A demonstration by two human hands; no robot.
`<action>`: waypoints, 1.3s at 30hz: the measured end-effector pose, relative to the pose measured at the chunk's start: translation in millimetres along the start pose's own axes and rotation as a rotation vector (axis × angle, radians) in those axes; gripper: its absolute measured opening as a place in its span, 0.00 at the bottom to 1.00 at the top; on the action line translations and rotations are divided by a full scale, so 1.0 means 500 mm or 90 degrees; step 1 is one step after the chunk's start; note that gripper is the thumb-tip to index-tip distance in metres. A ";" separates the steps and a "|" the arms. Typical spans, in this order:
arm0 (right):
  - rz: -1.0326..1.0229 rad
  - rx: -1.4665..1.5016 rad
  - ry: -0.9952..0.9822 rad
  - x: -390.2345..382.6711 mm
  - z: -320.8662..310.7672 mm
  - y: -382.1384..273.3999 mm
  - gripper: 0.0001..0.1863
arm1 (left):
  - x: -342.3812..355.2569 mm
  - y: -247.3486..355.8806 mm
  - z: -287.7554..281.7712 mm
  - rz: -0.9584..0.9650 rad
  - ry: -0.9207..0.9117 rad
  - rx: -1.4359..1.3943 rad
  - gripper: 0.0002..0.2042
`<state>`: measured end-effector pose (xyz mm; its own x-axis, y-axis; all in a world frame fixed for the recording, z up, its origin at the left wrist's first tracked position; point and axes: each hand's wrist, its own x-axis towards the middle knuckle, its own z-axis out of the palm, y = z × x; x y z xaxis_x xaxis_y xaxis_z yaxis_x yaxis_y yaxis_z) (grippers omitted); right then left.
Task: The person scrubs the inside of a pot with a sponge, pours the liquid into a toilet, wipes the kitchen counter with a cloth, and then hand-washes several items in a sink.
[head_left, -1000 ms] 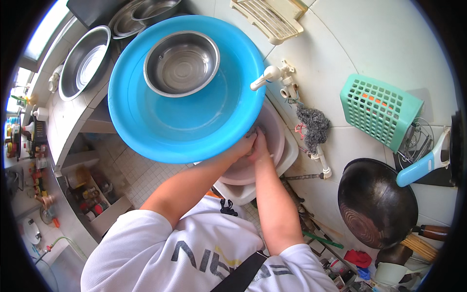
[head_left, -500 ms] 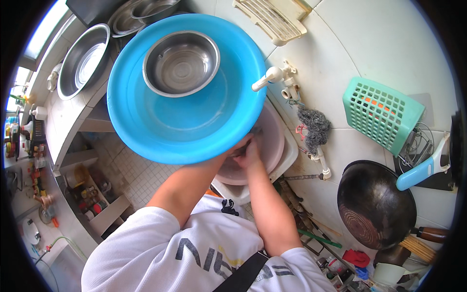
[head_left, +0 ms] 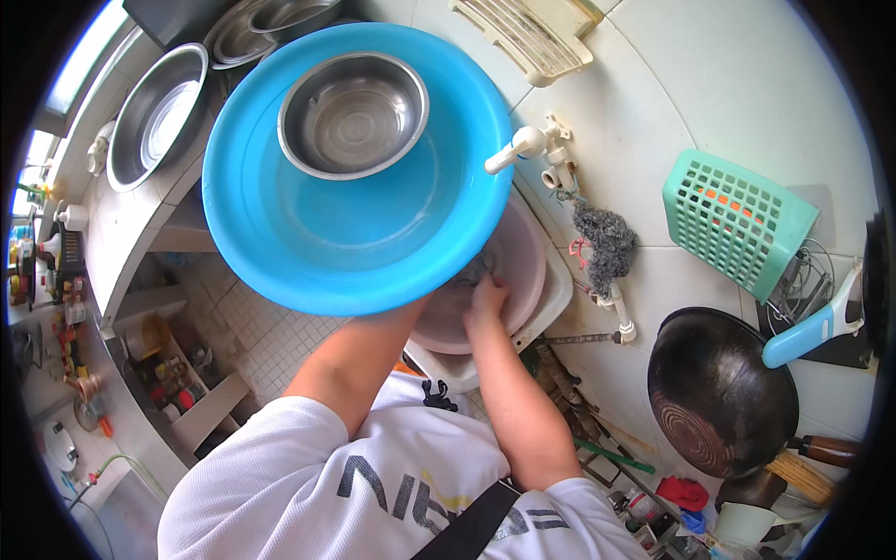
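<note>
A pale pink basin (head_left: 530,280) holds water, and both my arms reach down to it. My right hand (head_left: 485,303) is in this basin, its fingers bent down at the water around a greyish thing I cannot make out. My left forearm (head_left: 359,359) runs under the rim of a large blue basin (head_left: 345,266), which hides my left hand. That blue basin stands above and overlaps the pink one. Inside it, toward the far side, a round steel bowl (head_left: 355,126) sits upright.
A white tap (head_left: 518,149) juts over the blue basin's right rim. A grey scouring pad (head_left: 607,247) hangs below it. Right on the wall are a green basket (head_left: 737,219) and a black wok (head_left: 723,392). A steel basin (head_left: 159,121) stands on the left counter.
My hands were close together over the pink basin. The left has drawn back beneath the blue rim, and the right has shifted slightly toward the right.
</note>
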<state>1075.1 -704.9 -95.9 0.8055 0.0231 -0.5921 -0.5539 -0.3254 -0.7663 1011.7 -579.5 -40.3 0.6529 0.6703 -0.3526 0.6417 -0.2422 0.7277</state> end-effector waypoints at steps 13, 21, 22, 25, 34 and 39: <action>0.229 0.229 -0.489 -0.014 0.023 -0.118 0.26 | -0.011 0.029 0.020 0.026 -0.018 -0.020 0.24; 0.303 0.059 -0.188 -0.067 0.023 -0.067 0.26 | -0.002 -0.030 0.013 -0.013 0.011 -0.012 0.24; 0.361 0.043 -0.212 -0.053 0.030 -0.066 0.27 | -0.001 -0.024 0.015 -0.009 0.010 -0.013 0.24; 0.367 0.261 -0.417 0.070 -0.013 -0.031 0.32 | -0.014 0.054 0.025 0.047 -0.025 -0.018 0.24; 0.213 -0.010 -0.282 -0.033 -0.002 -0.104 0.21 | -0.011 0.027 0.028 0.028 -0.003 -0.022 0.24; 0.291 0.030 -0.206 -0.135 -0.010 -0.151 0.28 | -0.007 -0.019 0.014 -0.003 0.021 -0.014 0.24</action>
<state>1063.6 -686.9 2.9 0.3797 0.1806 -0.9073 -0.8467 -0.3275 -0.4195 1006.3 -584.2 -49.9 0.6358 0.6946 -0.3365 0.6352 -0.2232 0.7394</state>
